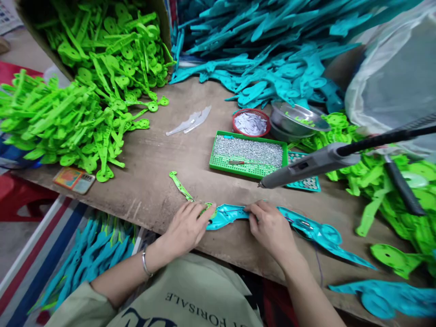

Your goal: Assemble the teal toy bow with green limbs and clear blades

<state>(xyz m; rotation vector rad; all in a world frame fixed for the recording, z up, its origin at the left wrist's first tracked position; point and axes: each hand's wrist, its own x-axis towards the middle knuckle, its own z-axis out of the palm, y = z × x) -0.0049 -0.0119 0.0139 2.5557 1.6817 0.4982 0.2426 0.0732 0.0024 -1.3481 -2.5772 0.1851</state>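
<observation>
Right hand gripping teal part around mid-length. Left hand bent over its 9 o'clock end and green part; closure can't tell. Green part sticks out toward 11 o'clock. From hands: electric screwdriver 1 o'clock, green tray of metal bits 12, green pile 10.
</observation>
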